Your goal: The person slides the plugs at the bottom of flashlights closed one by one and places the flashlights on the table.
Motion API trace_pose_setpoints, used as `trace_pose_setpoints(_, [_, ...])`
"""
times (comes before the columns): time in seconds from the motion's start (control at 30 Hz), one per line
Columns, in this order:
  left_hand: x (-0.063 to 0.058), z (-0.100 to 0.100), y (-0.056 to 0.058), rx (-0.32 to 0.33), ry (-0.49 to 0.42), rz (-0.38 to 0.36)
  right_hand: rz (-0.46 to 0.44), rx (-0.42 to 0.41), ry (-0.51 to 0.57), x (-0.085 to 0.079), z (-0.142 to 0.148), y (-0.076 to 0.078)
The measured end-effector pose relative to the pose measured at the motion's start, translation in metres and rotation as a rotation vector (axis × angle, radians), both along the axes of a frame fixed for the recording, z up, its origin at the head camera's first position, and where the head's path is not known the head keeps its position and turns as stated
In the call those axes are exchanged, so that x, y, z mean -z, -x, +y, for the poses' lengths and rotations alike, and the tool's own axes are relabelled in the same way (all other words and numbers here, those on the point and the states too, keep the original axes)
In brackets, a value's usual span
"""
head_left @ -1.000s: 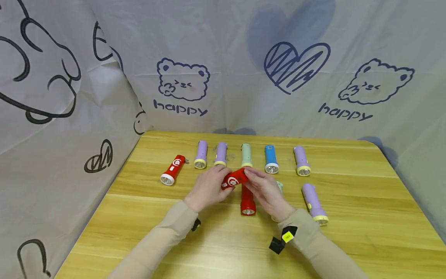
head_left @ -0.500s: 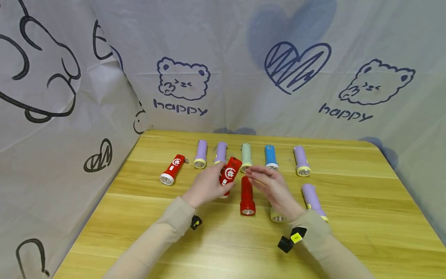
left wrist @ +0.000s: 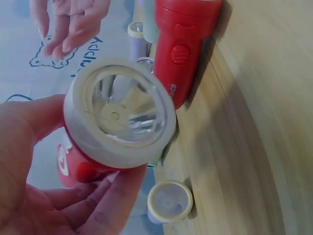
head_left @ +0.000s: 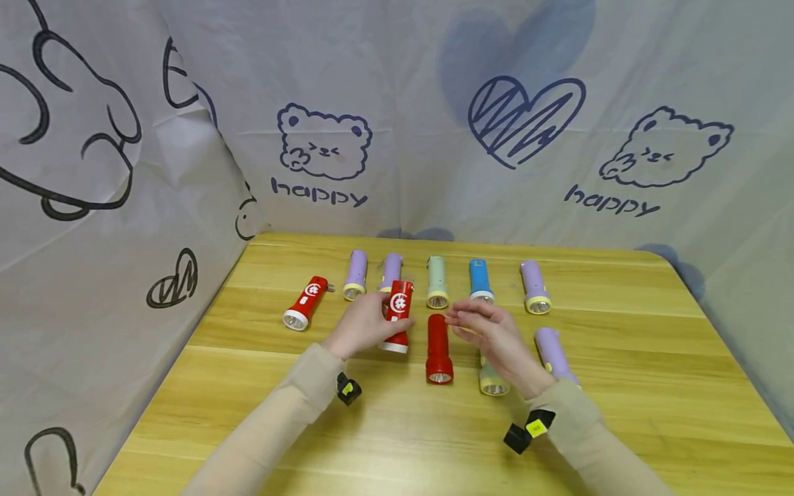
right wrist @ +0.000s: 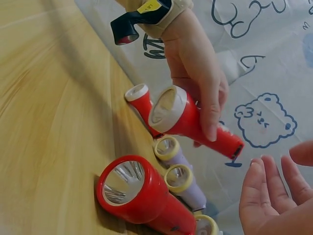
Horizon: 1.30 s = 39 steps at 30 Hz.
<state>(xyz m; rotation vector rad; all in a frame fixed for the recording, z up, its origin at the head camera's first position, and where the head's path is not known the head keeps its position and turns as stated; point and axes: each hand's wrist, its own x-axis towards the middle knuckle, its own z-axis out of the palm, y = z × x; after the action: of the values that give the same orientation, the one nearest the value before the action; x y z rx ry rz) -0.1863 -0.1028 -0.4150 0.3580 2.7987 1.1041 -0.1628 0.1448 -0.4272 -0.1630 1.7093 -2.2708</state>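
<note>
My left hand (head_left: 362, 324) grips a red flashlight (head_left: 399, 306) with a white rim and a white printed mark, its lens toward me. In the left wrist view, thumb and fingers wrap the body behind the white head (left wrist: 120, 112). My right hand (head_left: 496, 341) holds nothing; its fingers are loosely bent above the table. Between the hands lies an all-red flashlight (head_left: 438, 348) on the wood. Partly hidden under the right hand is a flashlight with a pale yellow rim (head_left: 494, 383). In the right wrist view, a folded-out plug (right wrist: 234, 162) shows at the held flashlight's tail.
On the wooden table (head_left: 397, 434), a back row holds purple flashlights (head_left: 535, 286), a green one (head_left: 437, 279) and a blue one (head_left: 480, 279). Another red flashlight (head_left: 305, 303) lies left, a purple one (head_left: 556, 353) right. A printed cloth (head_left: 422, 172) hangs behind.
The right hand has let go of the red flashlight and moved right. The left hand has turned that flashlight from sideways to nearly upright in view, lens toward me.
</note>
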Motion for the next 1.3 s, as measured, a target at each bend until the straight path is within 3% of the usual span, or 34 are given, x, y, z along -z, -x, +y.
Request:
trace_pose_setpoints(0.23, [0.01,-0.004,0.003,0.009,0.061,-0.071,-0.006,-0.01,-0.019,0.0,-0.001,-0.002])
trace_pose_setpoints(0.6, [0.023,-0.009,0.006,-0.013,0.079,-0.211,-0.011,-0.052,-0.062,0.002,-0.004,-0.003])
trace_pose_setpoints(1.03, [0.032,-0.008,0.005,-0.05,0.132,-0.292,-0.013,-0.078,-0.096,0.005,-0.007,-0.003])
trace_pose_setpoints(1.3, [0.034,-0.005,0.004,-0.053,0.202,-0.25,-0.006,-0.088,-0.11,0.007,-0.008,-0.003])
